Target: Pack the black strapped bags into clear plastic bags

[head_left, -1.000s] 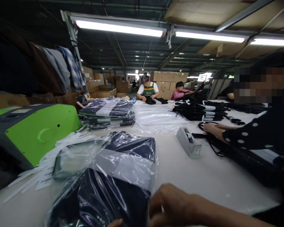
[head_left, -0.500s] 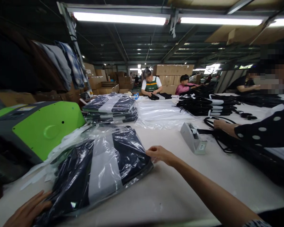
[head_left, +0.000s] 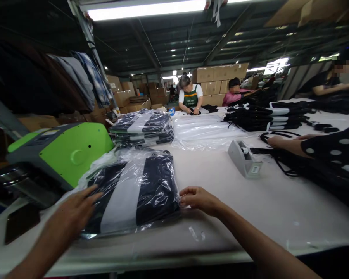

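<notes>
A folded dark garment in a clear plastic bag (head_left: 158, 190), with a pale band across its middle, lies flat on the table in front of me. My left hand (head_left: 75, 211) is at the bag's left side, its fingers stretched out over the plastic and slightly blurred. At the opposite edge, my right hand (head_left: 197, 199) has its fingers bent in a loose pinch at the plastic; the exact grip of the thumb is hard to see. Behind this bag rises a stack of similar bagged garments (head_left: 142, 126).
A green and grey machine (head_left: 75, 155) stands at left, near a dark phone-like slab (head_left: 21, 223). Clear plastic bags (head_left: 206, 131), a grey tape dispenser (head_left: 244, 161) and black garments (head_left: 261, 116) are on the table (head_left: 215, 240). A co-worker's polka-dot sleeve (head_left: 331, 147) reaches in from the right.
The bagged garment has turned straighter on the table. My left hand has moved from its near left corner up and right along its side. My right hand stays at the right edge.
</notes>
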A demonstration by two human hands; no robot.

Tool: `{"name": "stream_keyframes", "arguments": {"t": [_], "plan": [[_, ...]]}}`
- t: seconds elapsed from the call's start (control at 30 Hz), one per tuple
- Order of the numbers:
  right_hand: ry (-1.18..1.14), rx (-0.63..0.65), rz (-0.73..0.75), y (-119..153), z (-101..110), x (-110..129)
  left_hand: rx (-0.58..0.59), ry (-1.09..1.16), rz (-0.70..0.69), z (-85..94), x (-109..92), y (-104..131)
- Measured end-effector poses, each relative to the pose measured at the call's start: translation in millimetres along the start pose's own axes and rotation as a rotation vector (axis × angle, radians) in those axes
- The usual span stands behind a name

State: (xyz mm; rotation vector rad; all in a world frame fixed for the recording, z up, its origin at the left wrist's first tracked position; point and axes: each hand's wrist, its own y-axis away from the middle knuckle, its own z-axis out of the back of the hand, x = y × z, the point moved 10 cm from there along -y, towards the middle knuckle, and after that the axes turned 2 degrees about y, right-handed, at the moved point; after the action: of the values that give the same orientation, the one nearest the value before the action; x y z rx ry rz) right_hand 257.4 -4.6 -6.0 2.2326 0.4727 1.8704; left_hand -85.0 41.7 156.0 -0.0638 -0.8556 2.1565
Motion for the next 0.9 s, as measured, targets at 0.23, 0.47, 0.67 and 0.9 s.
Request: {"name": "stream_keyframes", "arguments": {"t": [0.23,0.47,0.67,0.9], "plan": [[0.207,-0.086,0.077,14,13,-12,0.052,0.312,0.054,-68.1,-179,-60],[0.115,-0.061,0.143,-10,-11,-17,0.108,0.293,0.153,-93.1,-192,-62],[0.373,-0.216,0.288,-13,-5,9,0.014,0.346,0.137,-94.9,-199,-57],[0.756,-0.287,0.325,-29,-6,23,-0.026,0.248,-0.020,-97.0,-216,-42]]}}
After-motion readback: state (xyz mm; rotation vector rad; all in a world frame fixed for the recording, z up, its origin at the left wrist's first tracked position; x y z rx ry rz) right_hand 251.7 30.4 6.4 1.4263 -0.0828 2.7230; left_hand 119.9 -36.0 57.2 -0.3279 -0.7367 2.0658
